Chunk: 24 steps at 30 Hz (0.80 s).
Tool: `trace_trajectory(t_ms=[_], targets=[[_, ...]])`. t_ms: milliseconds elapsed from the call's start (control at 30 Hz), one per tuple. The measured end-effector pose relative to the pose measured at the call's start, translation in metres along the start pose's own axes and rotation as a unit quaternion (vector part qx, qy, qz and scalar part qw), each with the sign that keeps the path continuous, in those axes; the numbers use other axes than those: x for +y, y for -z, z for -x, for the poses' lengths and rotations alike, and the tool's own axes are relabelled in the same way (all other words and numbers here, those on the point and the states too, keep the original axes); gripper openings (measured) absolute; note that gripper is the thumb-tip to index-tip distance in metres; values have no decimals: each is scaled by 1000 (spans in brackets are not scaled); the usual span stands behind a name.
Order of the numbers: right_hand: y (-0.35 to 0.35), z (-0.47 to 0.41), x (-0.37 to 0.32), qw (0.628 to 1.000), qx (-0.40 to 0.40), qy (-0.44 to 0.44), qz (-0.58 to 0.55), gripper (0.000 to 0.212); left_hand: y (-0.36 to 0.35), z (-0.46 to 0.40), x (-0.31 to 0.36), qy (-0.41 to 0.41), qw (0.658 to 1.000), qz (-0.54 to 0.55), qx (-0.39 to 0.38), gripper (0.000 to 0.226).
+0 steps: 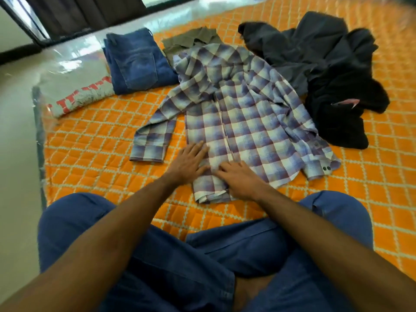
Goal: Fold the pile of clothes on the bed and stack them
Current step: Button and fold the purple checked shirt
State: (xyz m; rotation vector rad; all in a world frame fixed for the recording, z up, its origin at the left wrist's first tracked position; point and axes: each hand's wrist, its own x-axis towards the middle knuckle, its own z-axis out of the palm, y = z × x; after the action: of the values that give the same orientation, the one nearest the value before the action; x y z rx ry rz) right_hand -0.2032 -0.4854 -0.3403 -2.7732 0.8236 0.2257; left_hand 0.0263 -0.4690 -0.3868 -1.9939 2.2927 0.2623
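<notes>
A blue and white checked shirt (236, 113) lies spread out on the orange quilted bed (94, 136), its sleeves out to either side. My left hand (189, 163) lies flat on the shirt's lower left part, fingers straight. Beside it, my right hand (238, 180) presses flat on the lower hem. Folded blue jeans (137, 61) sit at the back left, next to a folded grey garment with red print (76, 93). An olive garment (191, 39) peeks out behind the shirt. A heap of dark grey and black clothes (326, 73) lies at the back right.
I sit cross-legged in blue shorts (202, 255) at the near edge of the bed. The shiny floor (18, 154) runs along the left and the back. Dark curtains (85, 12) hang at the far left.
</notes>
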Motion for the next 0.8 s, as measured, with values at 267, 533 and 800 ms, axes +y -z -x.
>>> trace_trajectory(t_ms=[267,533,800], targets=[[35,-47,-4,953,10,-100,-285,32,76,-11,-86,167,976,88,111,50],[28,-104,4,904,32,-153,-397,31,54,-12,-142,282,950,131,40,85],[39,-126,-2,804,1,-208,-557,23,87,-20,-138,194,894,392,99,39]])
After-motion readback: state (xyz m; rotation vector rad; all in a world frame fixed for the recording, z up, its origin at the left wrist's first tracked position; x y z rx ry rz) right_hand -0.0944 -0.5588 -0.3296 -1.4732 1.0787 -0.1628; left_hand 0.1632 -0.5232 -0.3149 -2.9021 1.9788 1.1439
